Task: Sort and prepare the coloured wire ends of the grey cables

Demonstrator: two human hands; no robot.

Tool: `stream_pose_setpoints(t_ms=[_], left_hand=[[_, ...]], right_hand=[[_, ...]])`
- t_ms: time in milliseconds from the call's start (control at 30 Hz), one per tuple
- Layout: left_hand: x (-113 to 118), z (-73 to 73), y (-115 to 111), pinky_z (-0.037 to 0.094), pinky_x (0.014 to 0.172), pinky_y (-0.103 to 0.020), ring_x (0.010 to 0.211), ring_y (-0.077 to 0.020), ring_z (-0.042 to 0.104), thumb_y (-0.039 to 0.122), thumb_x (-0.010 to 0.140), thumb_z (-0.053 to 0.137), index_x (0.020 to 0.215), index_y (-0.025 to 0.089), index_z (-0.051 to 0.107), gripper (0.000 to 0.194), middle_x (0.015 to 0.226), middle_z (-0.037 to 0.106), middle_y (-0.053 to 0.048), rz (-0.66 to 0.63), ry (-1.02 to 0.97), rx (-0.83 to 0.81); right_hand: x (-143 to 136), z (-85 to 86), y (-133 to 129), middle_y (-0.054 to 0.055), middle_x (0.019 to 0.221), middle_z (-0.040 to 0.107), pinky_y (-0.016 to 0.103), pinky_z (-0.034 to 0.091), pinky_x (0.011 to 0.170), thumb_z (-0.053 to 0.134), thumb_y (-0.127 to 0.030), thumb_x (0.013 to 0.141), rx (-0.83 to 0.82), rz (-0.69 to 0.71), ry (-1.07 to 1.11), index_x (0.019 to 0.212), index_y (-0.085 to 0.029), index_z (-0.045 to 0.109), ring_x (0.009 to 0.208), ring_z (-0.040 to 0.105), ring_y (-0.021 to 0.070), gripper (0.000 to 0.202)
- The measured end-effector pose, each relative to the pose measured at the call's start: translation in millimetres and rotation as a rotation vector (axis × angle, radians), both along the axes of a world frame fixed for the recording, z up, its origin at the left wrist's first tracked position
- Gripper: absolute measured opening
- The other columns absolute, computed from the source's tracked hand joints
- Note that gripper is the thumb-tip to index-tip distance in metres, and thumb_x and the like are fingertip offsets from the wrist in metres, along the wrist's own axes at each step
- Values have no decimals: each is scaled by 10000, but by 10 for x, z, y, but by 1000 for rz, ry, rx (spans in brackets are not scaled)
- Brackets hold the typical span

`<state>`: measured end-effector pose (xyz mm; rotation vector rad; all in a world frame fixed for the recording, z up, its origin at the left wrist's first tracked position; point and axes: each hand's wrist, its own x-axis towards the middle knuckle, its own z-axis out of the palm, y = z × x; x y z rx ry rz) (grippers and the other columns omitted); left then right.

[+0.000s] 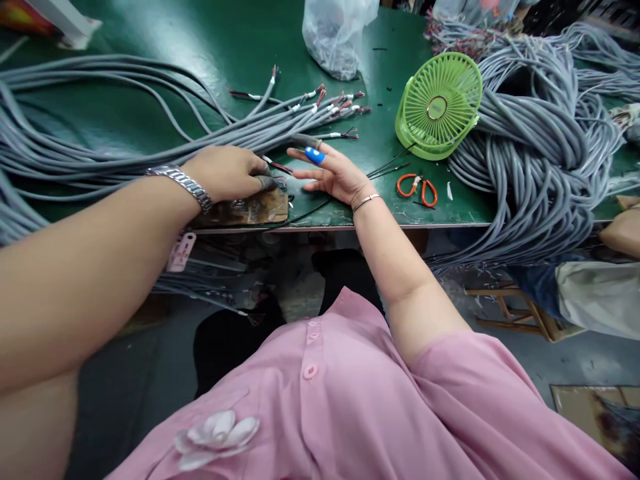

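Note:
My left hand (227, 175), with a metal watch on its wrist, is closed at the table's front edge. Its thumb and fingertips pinch a grey cable, whose stripped end (278, 166) shows dark and red wires pointing right. Under that hand lies a worn brown board (250, 208). To the right, my right hand (336, 172) is turned palm up, fingers apart and stretched toward the wire end. Blue tape wraps one of its fingers, and a dark cover is on another. Just beyond both hands lies a bundle of grey cables (200, 143) with stripped ends.
A green fan (439, 107) stands right of my hands, with orange-handled cutters (417, 190) before it. Thin black wires (387, 172) lie beside them. A large heap of grey cables (540, 133) hangs over the table edge. A plastic bag (340, 37) sits at the back.

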<state>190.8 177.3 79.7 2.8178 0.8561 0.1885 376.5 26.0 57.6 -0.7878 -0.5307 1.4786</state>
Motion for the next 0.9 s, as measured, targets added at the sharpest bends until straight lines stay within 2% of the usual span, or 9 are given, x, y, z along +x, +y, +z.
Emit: stream_pose_setpoints(t_ms=[67,133,267,300,367,467,533,700,900], left_hand=[[-18,109,-71,494,857,-369,919,-157,689,656,729,438,920,-52,662,767,853,698,35,-93,251,57],[-50,257,-250,464,910,-462,1047,-217,654,652,763,408,1024,-68,629,797,956,679,-7,-79,312,145],[-155,525,-956,327,1058,-561,1051,-180,629,525,834,491,1114,41,643,579,973,661,-13,-123,-207,346],[-174,565,-1182,302,1096,-535,929,-144,647,485,828,529,996,98,696,454,870,665,12,-218,-346,327],[-176,590,-1629,288,1143,-468,675,-99,611,394,823,550,722,209,690,253,702,646,52,-586,-410,156],[-79,473,-2150,282,1174,-403,558,-120,521,222,798,514,590,252,584,222,562,574,53,-1116,-235,50],[28,322,-2339,279,1179,-427,539,-137,501,169,774,515,589,236,561,202,533,553,33,-1253,-246,57],[229,6,-2423,296,1155,-483,561,-166,529,226,726,559,631,218,581,98,575,598,-14,-1299,-257,26],[267,-73,-2436,412,1030,-450,587,-179,563,247,704,576,640,204,586,78,606,632,-45,-1321,-253,3]], right_hand=[[41,-51,45,-7,986,710,216,564,598,613,-290,872,-31,-38,-7,1030,-224,617,716,660,103,171],[85,-98,94,-16,946,713,206,549,605,600,-300,886,-60,-85,-5,1007,-216,614,686,644,89,147],[140,-161,167,-28,866,714,201,528,611,608,-342,885,-101,-166,-6,963,-208,606,629,612,78,155],[143,-169,176,-31,847,712,202,524,610,620,-354,876,-109,-178,-9,954,-206,602,615,605,77,168],[139,-178,182,-35,821,707,204,518,611,640,-376,860,-116,-191,-18,950,-203,592,598,596,73,201],[129,-181,176,-37,803,703,207,514,622,635,-408,862,-110,-196,-28,969,-201,578,587,595,65,240],[125,-177,169,-36,793,699,210,517,625,619,-436,870,-104,-201,-25,978,-201,567,581,597,62,264],[111,-152,158,-38,767,693,223,529,622,614,-489,863,-120,-219,-11,975,-204,550,567,601,67,313],[112,-174,173,-40,767,692,216,527,631,606,-515,863,-117,-206,-40,984,-203,539,574,602,62,341]])
